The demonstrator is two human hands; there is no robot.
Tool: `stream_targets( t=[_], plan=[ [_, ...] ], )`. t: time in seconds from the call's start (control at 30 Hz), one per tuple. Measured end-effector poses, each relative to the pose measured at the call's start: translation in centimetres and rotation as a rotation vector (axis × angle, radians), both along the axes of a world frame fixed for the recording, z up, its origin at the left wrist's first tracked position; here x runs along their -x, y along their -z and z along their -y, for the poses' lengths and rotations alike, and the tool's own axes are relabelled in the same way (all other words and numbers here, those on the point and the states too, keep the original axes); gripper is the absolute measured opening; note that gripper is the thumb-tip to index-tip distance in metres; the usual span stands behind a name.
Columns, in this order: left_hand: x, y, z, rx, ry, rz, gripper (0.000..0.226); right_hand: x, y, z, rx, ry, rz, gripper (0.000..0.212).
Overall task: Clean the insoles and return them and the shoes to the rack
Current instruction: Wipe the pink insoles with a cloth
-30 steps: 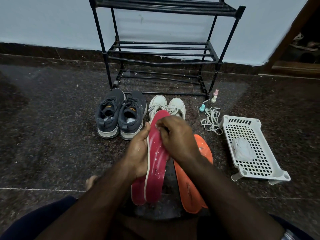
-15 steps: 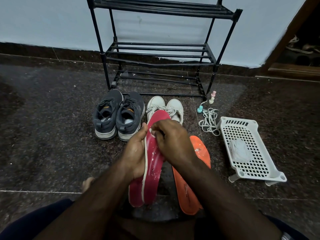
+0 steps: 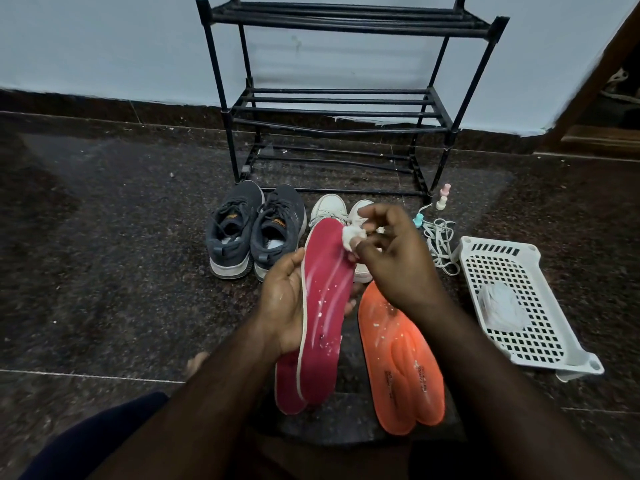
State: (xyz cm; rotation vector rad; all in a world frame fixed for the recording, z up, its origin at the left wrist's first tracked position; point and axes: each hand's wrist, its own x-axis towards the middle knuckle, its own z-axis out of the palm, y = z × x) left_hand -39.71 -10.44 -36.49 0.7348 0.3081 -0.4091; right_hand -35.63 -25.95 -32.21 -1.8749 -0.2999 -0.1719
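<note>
My left hand grips a red insole by its left edge, holding it tilted over the floor; a second red insole shows just behind its heel. My right hand pinches a small white wad of tissue at the red insole's toe end. Wet white streaks and crumbs lie on the red surface. An orange pair of insoles lies on the floor under my right forearm. Grey shoes and white shoes stand before the black rack.
A white perforated plastic tray holding crumpled white tissue sits on the floor at the right. White laces and small pastel bottles lie by the rack's right leg. A doorway frame rises at far right.
My right hand has lifted off the red insole's face and drawn up to its toe end, the white wad now showing between its fingers. The view has shifted slightly downward.
</note>
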Motion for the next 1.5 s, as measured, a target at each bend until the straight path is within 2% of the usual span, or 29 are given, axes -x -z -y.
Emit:
stream_targets(
  t=[0.07,0.17,0.3,0.5,0.63,0.8,0.93,1.03,1.27,1.37,1.5],
  plan=[
    [0.0,-0.1,0.1,-0.016,-0.015,0.000,0.062,0.0,-0.2,0.3,-0.009,0.004,-0.004,0.037],
    [0.1,-0.1,0.1,-0.022,-0.029,0.011,0.067,0.0,-0.2,0.4,0.068,0.067,0.086,0.022],
    [0.2,-0.1,0.5,-0.016,0.006,0.020,0.067,0.2,0.5,-0.2,0.247,0.129,0.204,0.017],
    [0.3,0.3,0.9,0.032,0.064,0.025,0.062,0.8,0.9,-1.5,0.512,0.056,0.332,0.016],
    [0.4,0.3,1.3,0.088,0.082,0.014,0.063,1.6,1.0,-2.0,0.438,0.028,0.281,0.021],
    [0.1,0.1,0.6,0.138,0.057,-0.041,0.066,4.0,1.8,-3.6,0.468,-0.139,0.300,0.017],
    [0.2,-0.1,0.8,0.168,0.036,-0.048,0.060,3.1,2.0,-3.7,0.478,-0.025,0.342,0.015],
    [0.3,-0.1,1.2,0.202,0.041,-0.017,0.067,1.9,1.8,-3.5,0.500,0.052,0.362,0.014],
    [-0.1,0.3,0.5,0.170,0.029,-0.048,0.073,4.2,1.9,-3.8,0.443,-0.117,0.265,0.015],
    [0.1,-0.2,0.7,0.196,0.026,-0.058,0.060,3.8,2.1,-4.0,0.472,-0.060,0.331,0.012],
    [0.5,-0.3,1.6,0.226,0.021,-0.035,0.064,2.4,1.6,-3.8,0.460,0.061,0.381,0.014]
  ],
)
